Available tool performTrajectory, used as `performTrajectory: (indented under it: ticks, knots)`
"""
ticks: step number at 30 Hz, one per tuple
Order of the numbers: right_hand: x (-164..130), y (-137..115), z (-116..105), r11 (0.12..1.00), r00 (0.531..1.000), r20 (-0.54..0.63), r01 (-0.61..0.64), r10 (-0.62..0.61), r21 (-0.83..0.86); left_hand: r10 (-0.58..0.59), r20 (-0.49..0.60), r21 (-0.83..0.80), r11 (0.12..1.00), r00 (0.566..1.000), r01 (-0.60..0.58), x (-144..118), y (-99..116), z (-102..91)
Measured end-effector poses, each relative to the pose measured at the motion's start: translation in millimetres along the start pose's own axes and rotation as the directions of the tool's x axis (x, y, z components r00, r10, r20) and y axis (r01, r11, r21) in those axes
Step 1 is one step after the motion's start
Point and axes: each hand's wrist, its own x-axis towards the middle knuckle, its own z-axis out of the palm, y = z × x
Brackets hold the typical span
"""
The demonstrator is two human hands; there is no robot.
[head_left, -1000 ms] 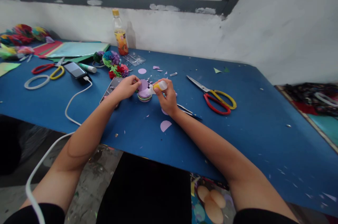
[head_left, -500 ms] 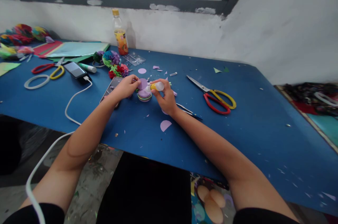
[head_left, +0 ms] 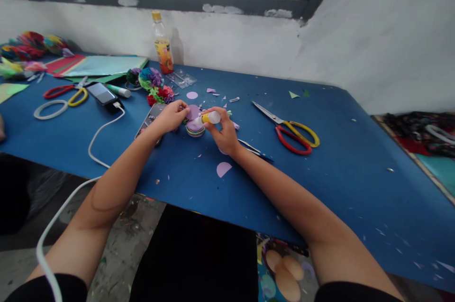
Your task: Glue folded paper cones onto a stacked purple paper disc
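Observation:
Between the fingers of my left hand (head_left: 174, 117) is the edge of a purple paper circle (head_left: 193, 112), lifted up and tilted. Just in front of it lies a small stack of round paper pieces (head_left: 195, 132), purple on top with green and other colours showing at its side. My right hand (head_left: 226, 136) is closed around a small white glue bottle (head_left: 213, 117) with a yellow label. The bottle is tipped to the left, its nozzle at the top of the stack; whether it touches the paper I cannot tell.
Yellow-and-red-handled scissors (head_left: 293, 133) lie to the right, and a dark-handled pair (head_left: 258, 151) by my right wrist. A phone (head_left: 151, 119) sits under my left forearm. Behind stand a juice bottle (head_left: 163, 50) and colourful paper flowers (head_left: 156, 86). A white cable (head_left: 94, 143) crosses the left side.
Both hands stay almost in place, with the glue bottle still at the stack. At the far left edge, part of what looks like another person's hand has come into view.

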Motion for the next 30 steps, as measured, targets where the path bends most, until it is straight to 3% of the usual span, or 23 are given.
performTrajectory:
  ticks: [10,17,22,30]
  knots:
    - [-1.0,-0.1,-0.3,0.997,0.990,-0.144,-0.014,0.004,-0.071,-0.005,0.010,-0.017,1.000,1.000,0.006,-4.1,4.3,-0.3]
    - [-0.5,-1.3,-0.7,0.996,0.986,-0.165,-0.018,0.004,-0.084,0.038,0.068,-0.071,0.997,0.997,-0.033,-5.7,2.8,-2.2]
    - [-0.9,-1.2,-0.7,0.997,0.987,-0.162,-0.015,0.002,-0.080,-0.007,0.087,-0.069,0.998,0.996,0.013,-8.7,7.5,-5.3]
    - [-0.9,0.8,0.6,0.998,0.985,-0.170,-0.016,0.004,-0.065,-0.102,0.025,-0.251,0.962,0.994,0.105,-6.6,8.8,-8.8]
